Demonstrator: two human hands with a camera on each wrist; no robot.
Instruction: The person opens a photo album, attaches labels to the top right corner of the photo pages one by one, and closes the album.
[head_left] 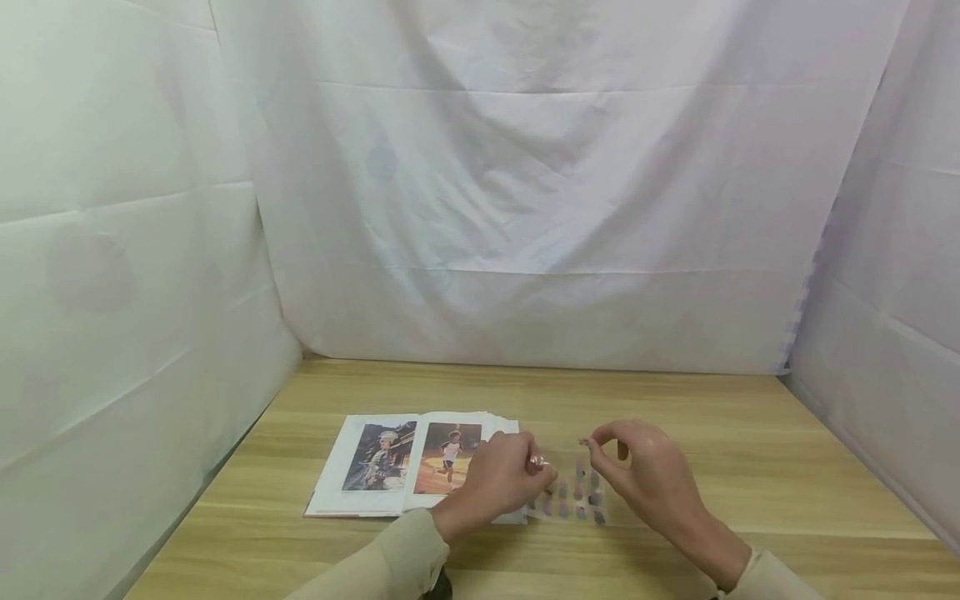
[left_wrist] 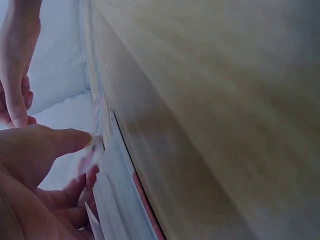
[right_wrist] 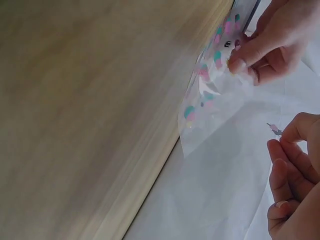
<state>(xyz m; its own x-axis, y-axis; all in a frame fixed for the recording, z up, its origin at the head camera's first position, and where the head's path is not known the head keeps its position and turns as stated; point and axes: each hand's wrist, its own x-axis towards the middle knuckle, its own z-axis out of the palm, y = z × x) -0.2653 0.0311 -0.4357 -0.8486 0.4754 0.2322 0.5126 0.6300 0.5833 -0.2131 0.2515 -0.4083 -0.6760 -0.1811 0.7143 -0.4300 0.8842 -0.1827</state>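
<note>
The right hand (head_left: 651, 475) is pinching one peeled sticker (right_wrist: 274, 129) while the left hand (head_left: 504, 477) is gripping the sticker sheet (right_wrist: 222, 109), where many are remaining.

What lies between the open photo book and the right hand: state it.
In the head view, the left hand and the sticker sheet it grips lie there.

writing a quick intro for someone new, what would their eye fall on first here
Probably the open book, left of centre on the wooden table in the head view, with a large picture on each page. Next might come the clear sheet of colourful stickers to its right, held by the left hand, and the tiny sticker-like piece pinched in the right hand, apart from the sheet.
</note>
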